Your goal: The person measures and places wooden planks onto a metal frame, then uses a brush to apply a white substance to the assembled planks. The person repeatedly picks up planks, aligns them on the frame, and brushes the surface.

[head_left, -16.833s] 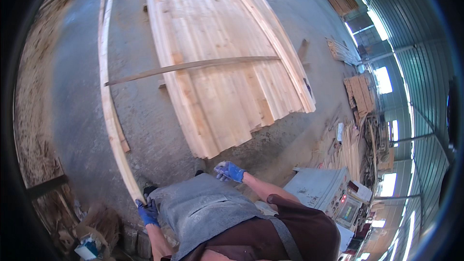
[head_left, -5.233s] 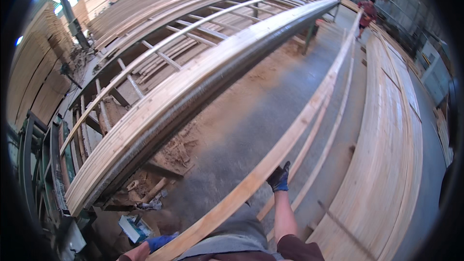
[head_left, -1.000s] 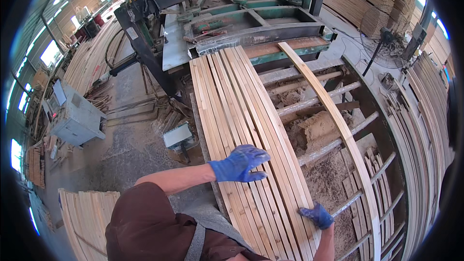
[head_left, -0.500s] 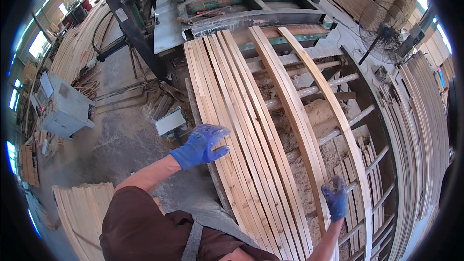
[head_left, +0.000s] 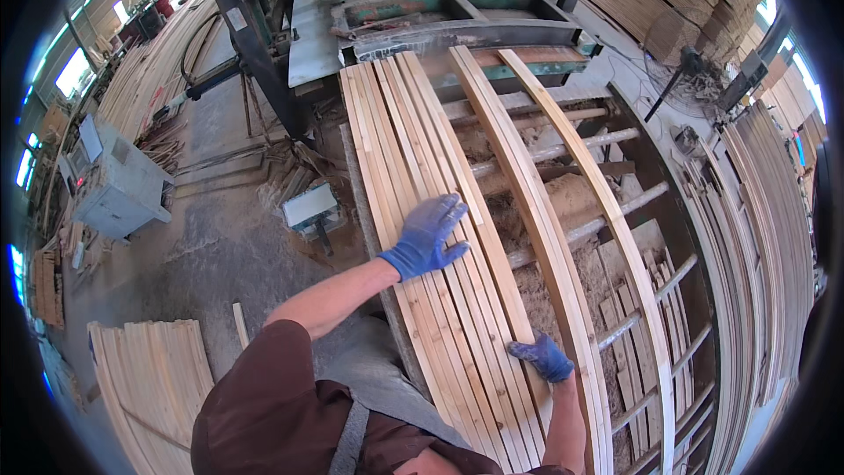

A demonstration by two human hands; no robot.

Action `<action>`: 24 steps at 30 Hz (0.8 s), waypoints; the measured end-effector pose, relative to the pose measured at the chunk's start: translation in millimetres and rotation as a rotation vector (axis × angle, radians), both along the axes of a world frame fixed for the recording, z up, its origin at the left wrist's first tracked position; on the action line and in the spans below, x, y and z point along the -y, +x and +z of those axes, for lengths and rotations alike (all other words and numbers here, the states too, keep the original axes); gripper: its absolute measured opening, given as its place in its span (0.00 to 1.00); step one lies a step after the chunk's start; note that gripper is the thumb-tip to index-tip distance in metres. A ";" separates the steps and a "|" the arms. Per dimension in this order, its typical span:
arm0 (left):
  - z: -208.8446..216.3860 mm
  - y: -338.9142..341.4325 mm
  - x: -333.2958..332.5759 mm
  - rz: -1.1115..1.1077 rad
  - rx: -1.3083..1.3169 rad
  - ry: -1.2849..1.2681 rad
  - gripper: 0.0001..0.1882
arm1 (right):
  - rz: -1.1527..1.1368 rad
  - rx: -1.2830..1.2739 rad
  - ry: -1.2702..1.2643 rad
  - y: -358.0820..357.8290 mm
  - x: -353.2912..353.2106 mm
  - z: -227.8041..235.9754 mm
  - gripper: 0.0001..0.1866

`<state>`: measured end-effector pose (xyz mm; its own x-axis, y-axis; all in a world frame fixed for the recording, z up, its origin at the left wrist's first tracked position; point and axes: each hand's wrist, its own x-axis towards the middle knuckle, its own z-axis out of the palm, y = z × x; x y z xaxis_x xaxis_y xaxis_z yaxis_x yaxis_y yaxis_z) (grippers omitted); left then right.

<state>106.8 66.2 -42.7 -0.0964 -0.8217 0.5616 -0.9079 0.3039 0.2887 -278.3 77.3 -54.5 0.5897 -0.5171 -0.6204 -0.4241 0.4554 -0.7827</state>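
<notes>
Several long pale wooden strips point(head_left: 413, 299) lie side by side in a group on a roller frame. My left hand point(head_left: 426, 237), in a blue glove, rests on top of the group with its fingers stretched out. Farther right and nearer to me is my right hand point(head_left: 545, 358), also gloved in blue. Its thumb lies over the outermost strip point(head_left: 497, 273) on the group's right edge, and its fingers go down that strip's side, partly hidden. Across a gap lies a separate pair of strips point(head_left: 532, 202), then a single bowed strip point(head_left: 607, 202).
Metal rollers point(head_left: 646, 200) and sawdust point(head_left: 571, 202) show beneath the gaps. A green machine point(head_left: 457, 4) stands at the far end. A grey cabinet point(head_left: 119, 189) and a small box on a post point(head_left: 309, 205) are left. Stacked boards point(head_left: 145, 378) lie lower left; a fan point(head_left: 690, 62) stands far right.
My left hand has moved right onto the grouped strips. The right hand has come left, from the separate pair to the group's right edge, and has closed there. The view has shifted slightly.
</notes>
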 end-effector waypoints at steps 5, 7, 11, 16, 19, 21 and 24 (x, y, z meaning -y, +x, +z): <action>9.1 7.9 -12.3 0.042 0.024 -0.006 0.37 | -0.057 0.030 0.002 12.8 -22.1 10.5 0.26; 13.3 3.5 -3.4 0.023 0.006 0.058 0.37 | -0.026 0.037 -0.166 8.8 -22.1 1.2 0.27; 13.9 -8.4 10.0 -0.057 0.031 0.089 0.36 | -0.136 0.041 0.051 2.8 -28.1 11.2 0.33; -7.1 -31.9 18.6 -0.198 0.046 0.188 0.31 | -0.407 -0.380 -0.710 -24.9 -9.7 72.5 0.33; -38.5 0.6 2.1 -0.194 0.164 0.083 0.31 | -0.484 -0.772 -0.860 -52.9 36.5 79.9 0.30; -17.1 0.9 3.5 -0.217 0.191 0.058 0.30 | -0.443 -0.915 -0.651 -90.7 30.5 34.7 0.37; -18.4 -20.5 7.0 -0.222 0.128 0.118 0.31 | -0.299 -0.877 -0.623 -101.4 -33.0 28.9 0.37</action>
<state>86.3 59.2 -61.1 -0.3455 -0.8316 0.4348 -0.8541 0.4706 0.2214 -379.7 110.3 -25.6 -0.1257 -0.9305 -0.3439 -0.8807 0.2643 -0.3931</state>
